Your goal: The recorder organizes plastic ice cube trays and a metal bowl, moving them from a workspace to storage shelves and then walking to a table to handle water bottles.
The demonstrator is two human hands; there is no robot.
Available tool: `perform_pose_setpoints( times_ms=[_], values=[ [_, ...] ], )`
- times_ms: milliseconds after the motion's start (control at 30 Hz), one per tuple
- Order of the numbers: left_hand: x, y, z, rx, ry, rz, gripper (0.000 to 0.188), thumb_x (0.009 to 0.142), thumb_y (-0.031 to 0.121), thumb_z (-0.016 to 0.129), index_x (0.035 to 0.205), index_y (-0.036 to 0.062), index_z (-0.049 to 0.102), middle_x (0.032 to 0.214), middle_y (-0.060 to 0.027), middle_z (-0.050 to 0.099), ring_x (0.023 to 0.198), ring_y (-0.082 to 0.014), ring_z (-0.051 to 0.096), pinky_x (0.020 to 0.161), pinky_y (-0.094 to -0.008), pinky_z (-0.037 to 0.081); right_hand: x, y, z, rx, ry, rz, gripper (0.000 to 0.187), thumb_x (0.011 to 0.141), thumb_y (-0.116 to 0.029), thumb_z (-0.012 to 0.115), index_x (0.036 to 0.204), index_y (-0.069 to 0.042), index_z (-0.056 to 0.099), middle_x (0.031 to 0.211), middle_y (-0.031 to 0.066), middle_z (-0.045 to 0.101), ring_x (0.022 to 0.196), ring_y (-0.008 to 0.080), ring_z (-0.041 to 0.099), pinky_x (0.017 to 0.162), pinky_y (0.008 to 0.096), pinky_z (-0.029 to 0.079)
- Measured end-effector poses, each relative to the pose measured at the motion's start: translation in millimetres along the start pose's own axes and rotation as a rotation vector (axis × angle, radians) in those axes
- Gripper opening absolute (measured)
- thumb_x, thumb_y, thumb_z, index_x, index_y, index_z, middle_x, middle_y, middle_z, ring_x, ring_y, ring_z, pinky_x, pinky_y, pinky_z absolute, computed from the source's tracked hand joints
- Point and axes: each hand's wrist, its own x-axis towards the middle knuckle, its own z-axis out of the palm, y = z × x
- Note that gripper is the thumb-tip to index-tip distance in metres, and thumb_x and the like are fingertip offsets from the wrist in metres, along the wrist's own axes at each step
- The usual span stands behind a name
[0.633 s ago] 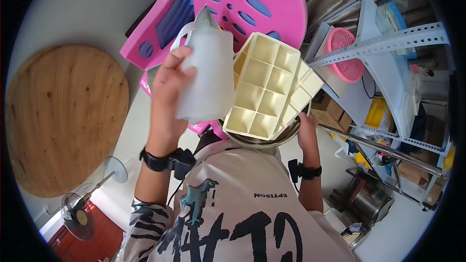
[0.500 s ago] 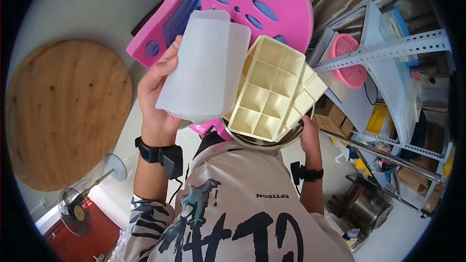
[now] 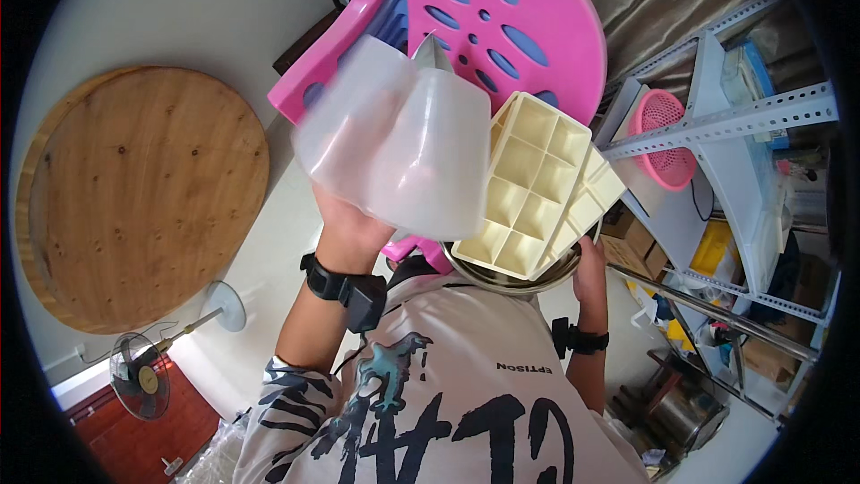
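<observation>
Two translucent white, curved plastic pieces (image 3: 439, 157) are in my left hand (image 3: 351, 222), held from below and blurred by motion. The fingers show only faintly through the plastic. Behind the plastic, a pointed grey tip (image 3: 434, 54) sticks up; I cannot tell what it belongs to. My right hand (image 3: 589, 271) is closed on the rim of a round metal bowl (image 3: 511, 285). Cream ice cube trays (image 3: 524, 181) rest tilted in the bowl, one with square compartments facing up and another partly hidden beneath it, near the plastic pieces.
A pink chair (image 3: 569, 22) with blue oval patches stands ahead. To the right is a metal shelf rack (image 3: 717, 125) holding a pink basket (image 3: 661, 139). A round wooden tabletop (image 3: 148, 202) leans at the left, with a fan (image 3: 141, 376) below it.
My left hand has turned the plastic pieces, which now spread apart, and the grey tip shows more behind them. The view has shifted; the right hand keeps its grip on the bowl.
</observation>
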Motion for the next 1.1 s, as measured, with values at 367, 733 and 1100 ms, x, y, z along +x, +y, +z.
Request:
perform_pose_setpoints(
  times_ms=[367,733,1100],
  values=[
    [-15,-86,2,2.326,-0.701,0.183,0.051,0.080,0.028,0.071,0.127,0.0125,0.058,0.140,-0.0142,0.042,0.132,-0.0382,0.036,0.110,-0.0516,0.028,-4,-12,6,-0.075,-0.101,0.074,0.050,0.092,-0.023,0.049,0.134,0.005,0.046,0.133,0.0164,0.052,0.119,0.0262,0.052,0.102,0.0366,0.039],
    [-32,17,-32,2.205,-0.001,0.109,0.043,0.086,0.016,0.064,0.126,0.0049,0.055,0.130,-0.0188,0.052,0.120,-0.0389,0.048,0.102,-0.0458,0.038,-11,-20,1,0.085,-0.156,0.199,0.049,0.099,-0.028,0.048,0.138,0.000,0.042,0.134,0.0129,0.052,0.121,0.0235,0.054,0.102,0.0373,0.043],
    [-61,55,-17,1.942,-0.123,-0.199,0.020,0.087,0.001,0.054,0.106,0.0015,0.061,0.092,-0.0191,0.063,0.091,-0.0377,0.062,0.081,-0.0424,0.050,-11,-32,8,0.053,-0.129,0.297,0.044,0.098,-0.031,0.049,0.132,-0.002,0.049,0.127,0.0099,0.059,0.115,0.0237,0.059,0.099,0.0366,0.047]
  ],
)
